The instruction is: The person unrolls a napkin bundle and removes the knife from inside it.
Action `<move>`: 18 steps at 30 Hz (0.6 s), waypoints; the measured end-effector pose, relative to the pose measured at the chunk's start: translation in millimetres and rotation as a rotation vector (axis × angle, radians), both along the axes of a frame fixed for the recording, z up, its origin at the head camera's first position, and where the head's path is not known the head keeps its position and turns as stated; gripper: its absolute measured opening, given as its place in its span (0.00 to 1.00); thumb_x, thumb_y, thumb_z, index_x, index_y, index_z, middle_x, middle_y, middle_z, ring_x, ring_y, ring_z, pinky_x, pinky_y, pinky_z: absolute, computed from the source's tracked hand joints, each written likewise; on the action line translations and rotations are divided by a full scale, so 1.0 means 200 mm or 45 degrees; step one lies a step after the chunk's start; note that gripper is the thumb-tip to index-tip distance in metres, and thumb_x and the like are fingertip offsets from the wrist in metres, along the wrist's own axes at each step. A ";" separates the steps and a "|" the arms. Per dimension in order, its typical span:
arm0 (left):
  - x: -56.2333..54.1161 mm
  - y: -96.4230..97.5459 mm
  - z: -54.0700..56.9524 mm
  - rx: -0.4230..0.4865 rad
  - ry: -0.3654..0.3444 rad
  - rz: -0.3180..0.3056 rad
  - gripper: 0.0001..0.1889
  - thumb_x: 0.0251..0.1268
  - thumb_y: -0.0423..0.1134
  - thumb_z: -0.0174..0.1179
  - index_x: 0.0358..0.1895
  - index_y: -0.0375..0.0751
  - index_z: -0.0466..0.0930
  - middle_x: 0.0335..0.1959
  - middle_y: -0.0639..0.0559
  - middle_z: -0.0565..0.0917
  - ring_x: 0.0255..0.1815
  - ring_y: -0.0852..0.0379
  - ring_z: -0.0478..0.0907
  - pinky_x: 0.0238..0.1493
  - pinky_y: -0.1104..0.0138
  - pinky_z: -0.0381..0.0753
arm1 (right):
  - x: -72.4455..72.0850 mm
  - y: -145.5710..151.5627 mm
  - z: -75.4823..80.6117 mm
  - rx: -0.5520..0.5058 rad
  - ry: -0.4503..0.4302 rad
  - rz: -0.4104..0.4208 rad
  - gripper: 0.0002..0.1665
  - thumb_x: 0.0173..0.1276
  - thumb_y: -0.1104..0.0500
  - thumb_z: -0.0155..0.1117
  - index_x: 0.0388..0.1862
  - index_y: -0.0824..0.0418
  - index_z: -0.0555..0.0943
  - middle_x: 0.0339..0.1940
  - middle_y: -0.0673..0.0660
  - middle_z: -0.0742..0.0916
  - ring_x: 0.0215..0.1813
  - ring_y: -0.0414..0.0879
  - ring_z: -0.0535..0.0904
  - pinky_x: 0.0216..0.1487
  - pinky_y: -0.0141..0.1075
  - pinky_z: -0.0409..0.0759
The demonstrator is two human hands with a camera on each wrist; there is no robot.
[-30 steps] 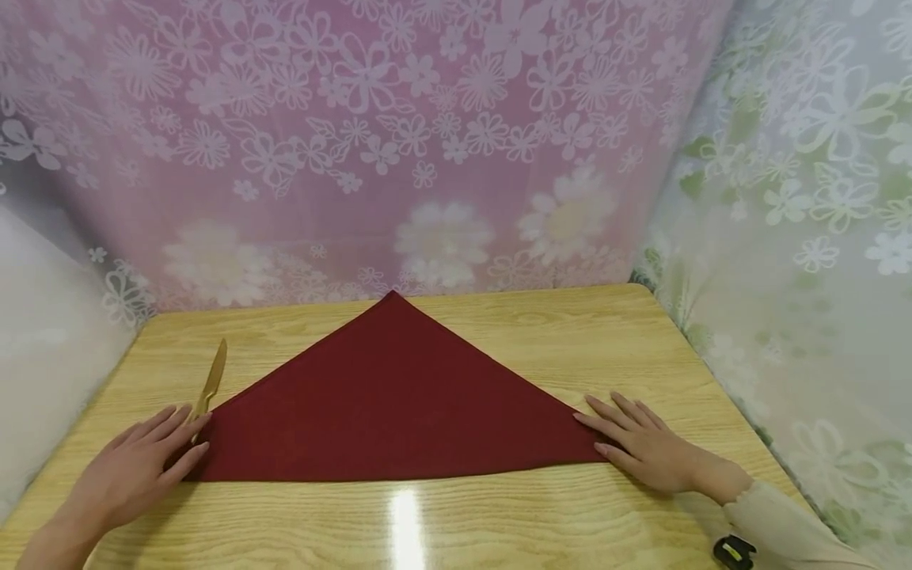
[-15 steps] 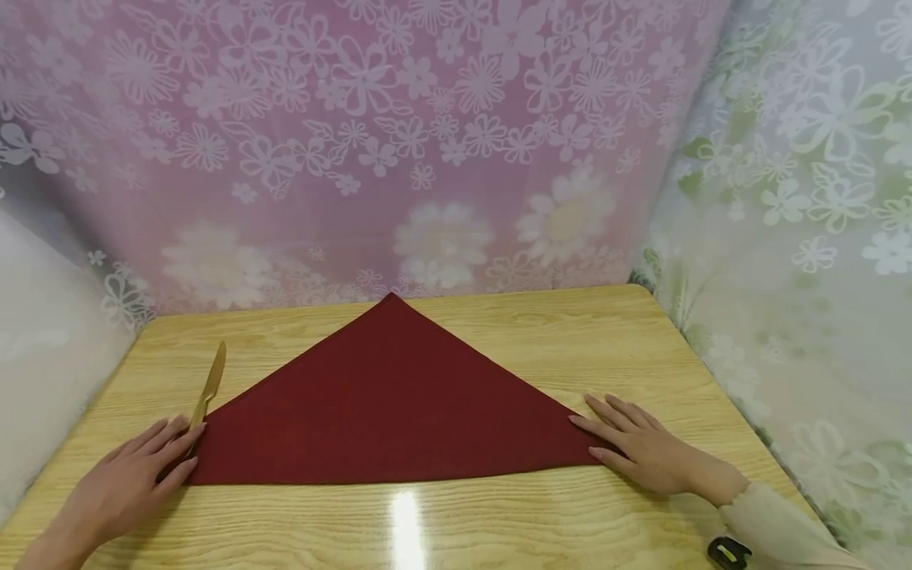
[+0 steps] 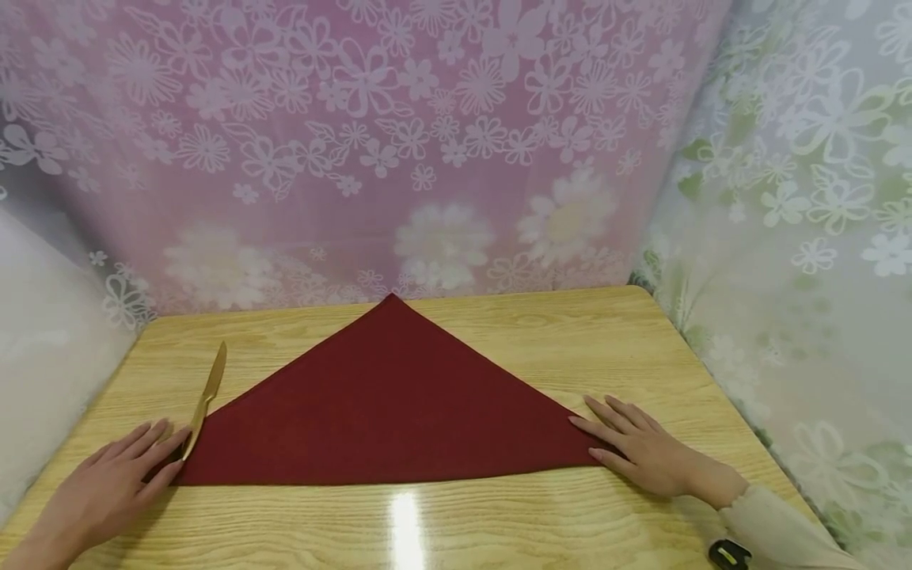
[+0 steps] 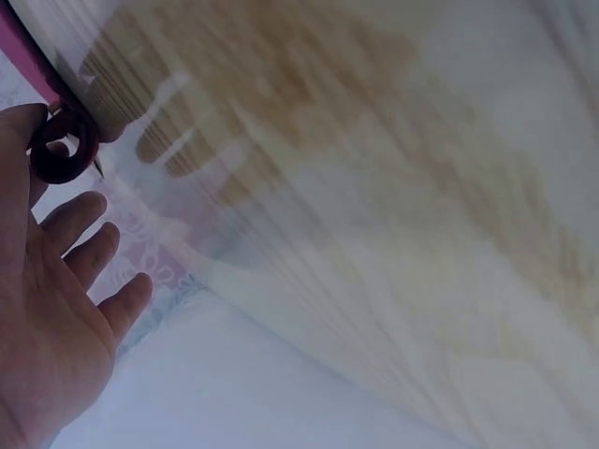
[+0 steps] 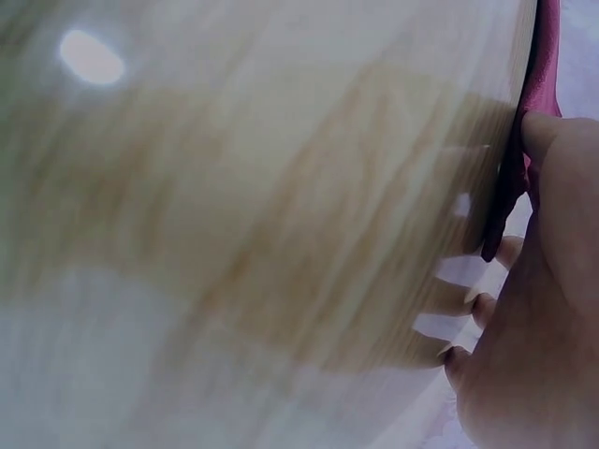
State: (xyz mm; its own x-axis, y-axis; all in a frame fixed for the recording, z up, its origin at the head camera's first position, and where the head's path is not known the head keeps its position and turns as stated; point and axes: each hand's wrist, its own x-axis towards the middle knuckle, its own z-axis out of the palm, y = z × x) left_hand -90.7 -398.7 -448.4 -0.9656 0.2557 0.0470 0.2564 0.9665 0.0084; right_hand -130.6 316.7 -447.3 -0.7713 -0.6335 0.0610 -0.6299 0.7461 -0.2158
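Note:
A dark red cloth, folded into a triangle, lies on the wooden table with its peak at the back edge. My left hand rests at its left corner, fingers spread and thumb at the front edge. In the left wrist view that corner of cloth curls into a small loop by the thumb. A gold-coloured knife lies along the cloth's left side, its lower end close to my left fingertips. My right hand rests on the right corner, fingers loosely straight. Its thumb touches the cloth in the right wrist view.
The wooden table has a glossy top that reflects a light. A small black object with a yellow mark is at the right sleeve. Pink floral curtain hangs behind, and pale floral curtain along the right.
My left hand has slid to the left, so more of the knife's lower end and the cloth's left corner shows. The right hand has shifted only slightly.

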 end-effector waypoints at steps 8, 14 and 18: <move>0.02 -0.06 -0.01 0.008 0.010 0.009 0.25 0.74 0.50 0.49 0.67 0.40 0.70 0.64 0.32 0.68 0.70 0.36 0.55 0.71 0.48 0.40 | -0.01 0.01 -0.03 -0.027 0.090 0.028 0.29 0.76 0.51 0.52 0.74 0.48 0.64 0.74 0.63 0.63 0.70 0.67 0.57 0.65 0.56 0.53; 0.02 -0.10 -0.02 0.023 0.037 0.018 0.22 0.73 0.45 0.51 0.65 0.39 0.72 0.61 0.32 0.71 0.65 0.35 0.63 0.61 0.46 0.58 | -0.01 0.03 -0.05 -0.005 0.125 0.033 0.29 0.76 0.50 0.51 0.74 0.47 0.63 0.74 0.61 0.62 0.70 0.66 0.56 0.71 0.42 0.41; 0.00 -0.12 -0.01 0.000 0.006 0.021 0.21 0.70 0.42 0.54 0.61 0.35 0.76 0.60 0.30 0.71 0.61 0.32 0.65 0.55 0.44 0.64 | -0.01 0.02 -0.04 -0.011 0.091 0.020 0.29 0.76 0.50 0.51 0.74 0.48 0.63 0.74 0.62 0.62 0.70 0.67 0.56 0.67 0.53 0.49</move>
State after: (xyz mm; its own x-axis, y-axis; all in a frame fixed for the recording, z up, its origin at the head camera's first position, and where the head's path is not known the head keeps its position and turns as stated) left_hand -91.1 -422.5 -450.4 -0.9694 0.2401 0.0511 0.2407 0.9706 0.0071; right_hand -132.1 319.8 -456.0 -0.7547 -0.6449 0.1209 -0.6556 0.7342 -0.1765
